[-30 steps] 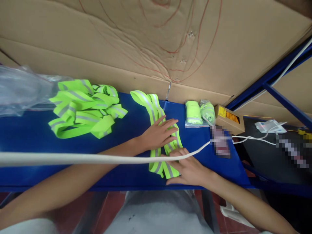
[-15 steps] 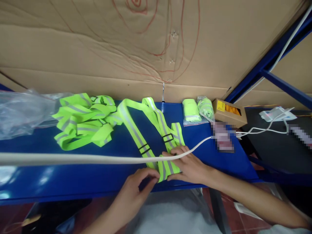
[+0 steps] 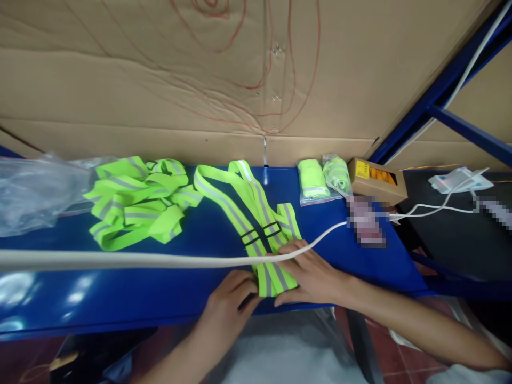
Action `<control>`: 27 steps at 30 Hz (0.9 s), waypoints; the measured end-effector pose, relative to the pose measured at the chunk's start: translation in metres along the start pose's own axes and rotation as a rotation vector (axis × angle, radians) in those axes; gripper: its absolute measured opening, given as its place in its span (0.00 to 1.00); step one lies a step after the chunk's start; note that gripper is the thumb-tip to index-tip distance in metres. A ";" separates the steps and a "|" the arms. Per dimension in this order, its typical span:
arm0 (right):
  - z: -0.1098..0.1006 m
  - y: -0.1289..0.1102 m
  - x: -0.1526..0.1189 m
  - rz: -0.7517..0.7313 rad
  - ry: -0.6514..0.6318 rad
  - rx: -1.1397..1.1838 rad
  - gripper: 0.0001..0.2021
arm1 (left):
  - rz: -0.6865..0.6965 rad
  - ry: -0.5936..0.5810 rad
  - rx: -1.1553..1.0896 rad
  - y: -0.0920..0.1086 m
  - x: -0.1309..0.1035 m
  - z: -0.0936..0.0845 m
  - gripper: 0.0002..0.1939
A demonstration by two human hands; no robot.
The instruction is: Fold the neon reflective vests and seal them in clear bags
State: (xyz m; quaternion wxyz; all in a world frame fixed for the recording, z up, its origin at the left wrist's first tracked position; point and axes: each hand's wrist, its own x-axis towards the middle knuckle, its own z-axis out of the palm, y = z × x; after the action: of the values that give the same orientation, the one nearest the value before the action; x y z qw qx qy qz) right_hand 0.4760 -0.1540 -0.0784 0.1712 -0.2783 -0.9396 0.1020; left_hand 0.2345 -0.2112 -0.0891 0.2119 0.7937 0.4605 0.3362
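Note:
A neon-green reflective strap vest (image 3: 244,208) with grey stripes lies stretched across the blue table (image 3: 120,296), running from the back wall to the front edge. My left hand (image 3: 232,296) pinches the near end of the folded straps at the table's front edge. My right hand (image 3: 312,272) presses flat on the same end from the right. A white cable (image 3: 160,260) crosses in front of both hands, close to the camera.
A tangled heap of more green reflective straps (image 3: 136,200) lies at the back left beside clear plastic bags (image 3: 36,186). Two bagged, rolled vests (image 3: 324,178) and a small cardboard box (image 3: 376,180) sit at the back right. A cardboard wall (image 3: 200,80) backs the table.
My left hand left the middle of the straps and came to their near end at the table edge. The straps spread out into a longer, wider line. My right hand stayed pressing.

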 end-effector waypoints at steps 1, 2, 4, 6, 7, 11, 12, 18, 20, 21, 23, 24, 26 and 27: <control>0.001 -0.001 0.000 0.003 0.001 -0.008 0.45 | 0.019 0.006 0.023 0.001 0.001 0.003 0.11; 0.002 -0.001 0.000 0.005 0.003 -0.021 0.45 | 0.032 -0.001 0.038 0.001 0.001 0.003 0.11; 0.003 -0.002 -0.001 -0.001 0.001 -0.053 0.42 | 0.057 -0.080 0.023 0.001 0.004 -0.005 0.10; 0.004 -0.002 -0.001 -0.011 0.000 -0.068 0.39 | 0.050 -0.161 -0.014 -0.005 0.010 -0.020 0.06; 0.004 -0.002 -0.001 -0.015 0.002 -0.069 0.38 | 0.035 -0.154 -0.013 -0.009 0.014 -0.028 0.06; 0.005 -0.003 -0.001 -0.029 -0.022 -0.060 0.38 | 0.086 -0.015 0.216 -0.037 0.040 -0.042 0.19; 0.005 -0.003 -0.002 -0.037 -0.033 -0.060 0.39 | 0.160 -0.074 0.279 -0.043 0.048 -0.040 0.24; 0.008 -0.003 -0.001 -0.081 -0.053 -0.038 0.39 | 0.544 -0.435 0.371 -0.052 0.097 -0.017 0.31; 0.009 -0.002 -0.001 -0.095 -0.070 -0.021 0.38 | 0.602 -0.441 0.364 -0.049 0.108 -0.011 0.31; 0.008 -0.002 -0.002 -0.100 -0.077 -0.015 0.38 | 0.624 -0.446 0.357 -0.049 0.113 -0.008 0.31; 0.008 -0.002 -0.003 -0.112 -0.076 -0.009 0.38 | 0.632 -0.455 0.336 -0.050 0.118 -0.002 0.29; 0.007 -0.003 -0.003 -0.115 -0.064 -0.008 0.38 | 0.624 -0.459 0.325 -0.051 0.119 0.000 0.27; 0.004 -0.004 -0.003 -0.119 -0.031 -0.012 0.35 | 0.613 -0.468 0.309 -0.054 0.120 0.003 0.25; 0.002 -0.005 -0.002 -0.122 -0.026 -0.018 0.33 | 0.617 -0.476 0.306 -0.055 0.120 0.004 0.25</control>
State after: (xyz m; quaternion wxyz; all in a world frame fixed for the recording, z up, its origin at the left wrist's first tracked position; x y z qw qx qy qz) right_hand 0.4742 -0.1595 -0.0789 0.1622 -0.2205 -0.9579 0.0867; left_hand 0.2467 -0.0802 -0.0867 0.0815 0.9723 0.1841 0.1186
